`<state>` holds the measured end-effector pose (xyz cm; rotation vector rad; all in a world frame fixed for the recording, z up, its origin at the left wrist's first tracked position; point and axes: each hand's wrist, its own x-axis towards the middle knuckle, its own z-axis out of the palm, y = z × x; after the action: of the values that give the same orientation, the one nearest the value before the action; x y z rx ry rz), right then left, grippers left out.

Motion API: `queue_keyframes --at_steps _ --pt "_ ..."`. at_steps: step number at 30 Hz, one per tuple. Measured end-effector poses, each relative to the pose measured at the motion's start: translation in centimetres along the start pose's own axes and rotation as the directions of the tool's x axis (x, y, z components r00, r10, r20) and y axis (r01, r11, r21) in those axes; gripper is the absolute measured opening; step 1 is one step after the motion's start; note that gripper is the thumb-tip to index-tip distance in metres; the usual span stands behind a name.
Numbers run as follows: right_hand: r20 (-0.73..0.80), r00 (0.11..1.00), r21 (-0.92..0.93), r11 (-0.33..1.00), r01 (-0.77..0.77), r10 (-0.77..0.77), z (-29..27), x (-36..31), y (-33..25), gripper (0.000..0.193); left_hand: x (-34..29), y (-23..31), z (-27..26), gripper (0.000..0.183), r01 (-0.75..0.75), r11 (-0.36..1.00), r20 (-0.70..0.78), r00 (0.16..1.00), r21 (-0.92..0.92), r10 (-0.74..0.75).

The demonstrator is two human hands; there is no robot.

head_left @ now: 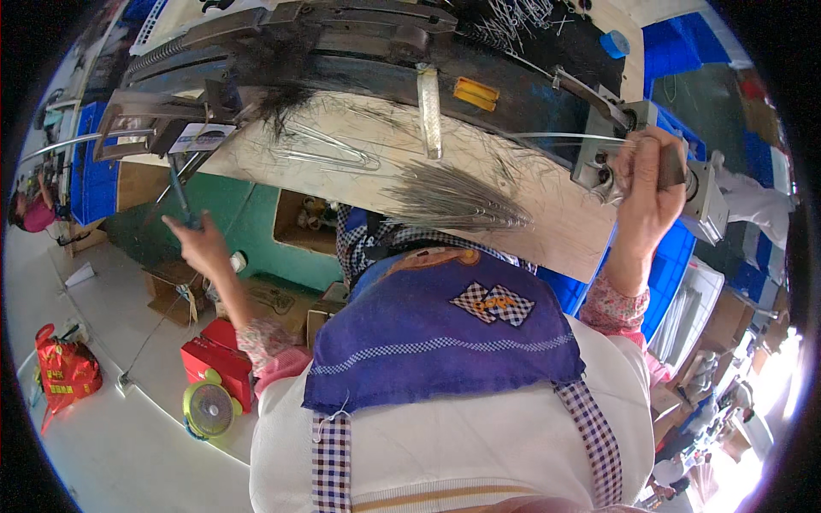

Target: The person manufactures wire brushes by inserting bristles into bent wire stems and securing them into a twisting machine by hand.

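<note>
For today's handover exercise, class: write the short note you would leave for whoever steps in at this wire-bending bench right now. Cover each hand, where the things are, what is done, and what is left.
Left hand: closed on the blue lever handle at the bench's left end.
Right hand: closed on a grip at the metal bending head on the right, where a straight wire feeds in.
Done: a fanned pile of bent wire pieces lies on the wooden benchtop, with two large wire clip shapes beside it.
Left: the wire at the head looks unbent as yet; loose cut wires wait at the far edge.
</note>
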<state>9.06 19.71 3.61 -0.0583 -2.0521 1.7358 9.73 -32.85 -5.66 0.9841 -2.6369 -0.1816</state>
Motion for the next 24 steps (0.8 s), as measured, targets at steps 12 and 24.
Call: queue_keyframes --at_steps 12,24 --pt "0.390 0.888 0.042 0.968 0.248 -0.244 7.5 1.6 -6.7 0.012 -12.7 21.9 -10.1 0.020 0.168 0.272 0.302 0.199 -0.948 0.932" --pt "0.585 0.731 -0.543 0.500 0.674 -0.350 4.0 5.2 0.1 0.026 -15.3 24.2 -4.3 0.014 0.781 0.258 0.670 0.258 -0.569 0.697"
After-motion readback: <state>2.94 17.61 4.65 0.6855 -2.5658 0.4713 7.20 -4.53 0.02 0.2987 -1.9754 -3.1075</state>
